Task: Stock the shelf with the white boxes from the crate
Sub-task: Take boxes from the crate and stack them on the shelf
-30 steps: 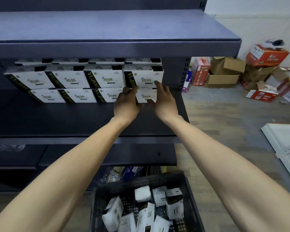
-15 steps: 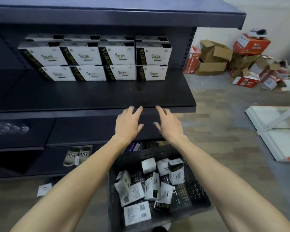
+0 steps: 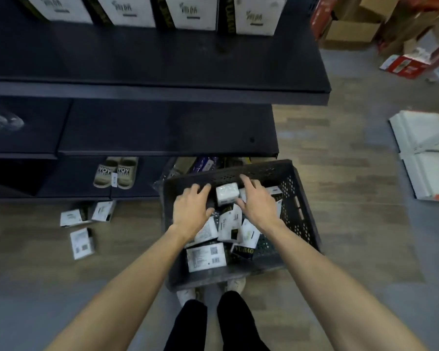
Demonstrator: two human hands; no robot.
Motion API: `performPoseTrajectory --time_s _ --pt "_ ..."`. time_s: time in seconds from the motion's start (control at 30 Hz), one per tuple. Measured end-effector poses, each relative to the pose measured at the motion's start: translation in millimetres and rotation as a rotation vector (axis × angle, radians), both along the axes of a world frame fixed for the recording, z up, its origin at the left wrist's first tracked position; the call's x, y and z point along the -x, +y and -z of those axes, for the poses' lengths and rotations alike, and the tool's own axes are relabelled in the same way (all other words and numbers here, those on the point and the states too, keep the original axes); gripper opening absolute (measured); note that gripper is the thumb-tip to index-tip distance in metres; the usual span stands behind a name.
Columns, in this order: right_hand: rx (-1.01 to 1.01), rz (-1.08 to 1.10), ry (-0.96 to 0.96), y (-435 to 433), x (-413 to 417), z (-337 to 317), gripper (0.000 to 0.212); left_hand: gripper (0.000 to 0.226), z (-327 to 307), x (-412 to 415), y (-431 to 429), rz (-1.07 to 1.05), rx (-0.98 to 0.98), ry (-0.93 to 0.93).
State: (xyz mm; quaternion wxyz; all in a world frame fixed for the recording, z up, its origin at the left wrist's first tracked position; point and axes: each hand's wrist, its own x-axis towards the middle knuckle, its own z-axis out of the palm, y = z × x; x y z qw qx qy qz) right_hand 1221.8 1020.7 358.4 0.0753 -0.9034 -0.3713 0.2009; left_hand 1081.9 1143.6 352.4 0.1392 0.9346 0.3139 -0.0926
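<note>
Presently both hands are down inside the black crate, which stands on the floor just ahead of the person's feet and close to the lower shelving. The left hand and right hand flank a small white box near the crate's far wall. The fingers of both are spread and loosely extended and are not yet closed round anything. The remaining white boxes lie jumbled in the crate, tilted and overlapping. The principal risk is judged to be a weak hold: a light carton squeezed between two flat hands may slip on the lift. A second risk is that the neighbours leaning against it shift or come up with it and spill over the rim. Three stray boxes already lie on the floor left of the crate, where a step could crush them. The shelf overhangs the lifting path, so the knuckles or the carton may strike its front edge. The stocked row stands at the back of the shelf, and a careless placement could knock it out of line.
</note>
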Motion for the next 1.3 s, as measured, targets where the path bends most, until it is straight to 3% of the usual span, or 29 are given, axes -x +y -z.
performPoseTrajectory --time_s 0.27,0.37,0.53,0.67,0.77,0.87,0.97,1.07,1.17,1.3 --pt "0.191 0.001 0.143 -32 -11 116 0.066 0.065 109 17 -37 -0.139 0.186 0.237" --pt "0.224 -0.047 0.154 -32 -11 151 0.068 0.070 143 21 -42 -0.321 0.309 0.328" --pt "0.255 -0.067 0.245 -28 2 197 0.069 0.095 181 19 -30 -0.428 0.258 0.276" --pt "0.232 -0.085 0.285 -29 16 222 0.067 0.094 201 15 -21 -0.527 0.300 0.221" --pt "0.182 -0.066 0.320 -25 24 235 0.066 0.088 209 19 -22 -0.465 0.211 0.120" --pt "0.133 -0.036 0.322 -21 30 246 0.067 0.075 217 21 -27 -0.204 0.125 0.064" --pt "0.080 -0.018 0.331 -19 32 256 0.076 0.069 228 19 -35 0.024 0.223 -0.022" --pt "-0.003 -0.035 0.424 -18 31 263 0.085 0.064 239 21 -43 0.062 0.291 -0.070" --pt "-0.013 -0.059 0.462 -16 28 266 0.083 0.046 250 27 -43 -0.080 0.304 -0.039" --pt "-0.021 -0.043 0.453 -12 26 268 0.072 0.042 260 21 -41 -0.586 0.588 -0.105"
